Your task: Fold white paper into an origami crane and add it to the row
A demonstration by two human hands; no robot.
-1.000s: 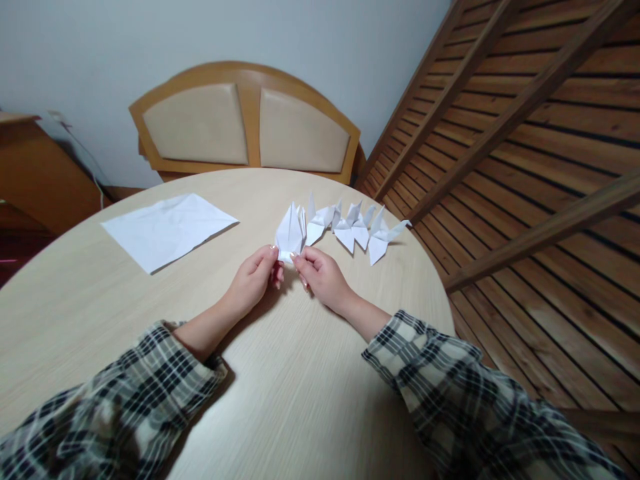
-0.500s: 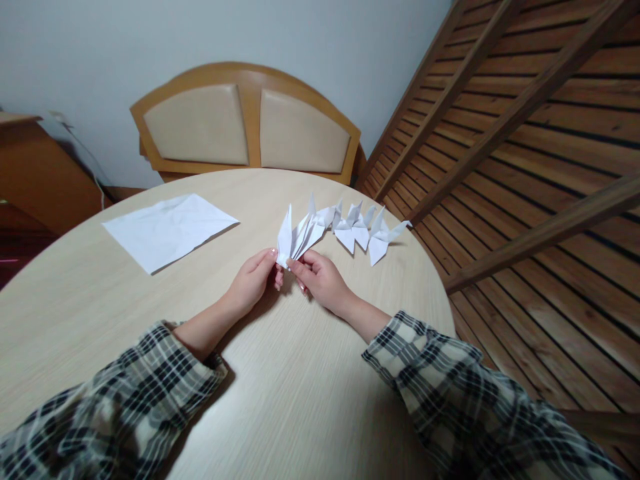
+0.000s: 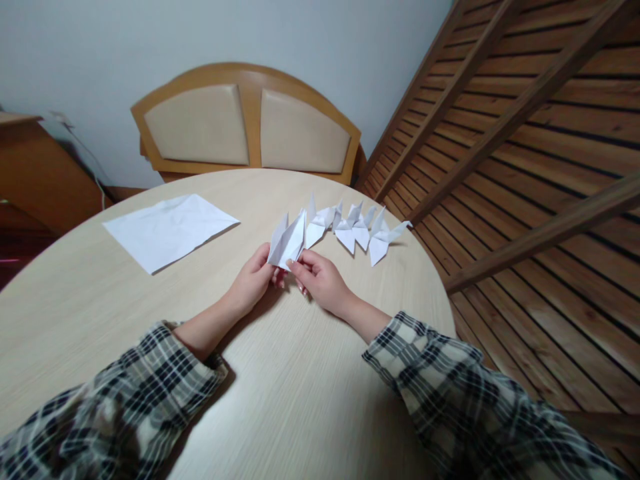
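Between my two hands is a folded white paper, its pointed flaps standing up and away from me. My left hand pinches its left lower corner with thumb and fingers. At the right lower edge my right hand grips it, the thumb pressed on the near face. Some fingers of both hands are hidden beneath the paper. Just beyond my right hand stand several finished paper cranes, the nearest crane close behind the folded paper and the farthest right crane near the table's edge.
On the left of the round wooden table lies a stack of white paper sheets. A wooden headboard with cream panels stands behind the table. Slatted wooden panelling rises on the right, and a brown cabinet stands far left.
The folded paper's flaps have shifted: the narrow upright point and fanned layers now appear as two broader flaps spread apart. Both hands keep nearly the same place. The cranes and sheets have not moved.
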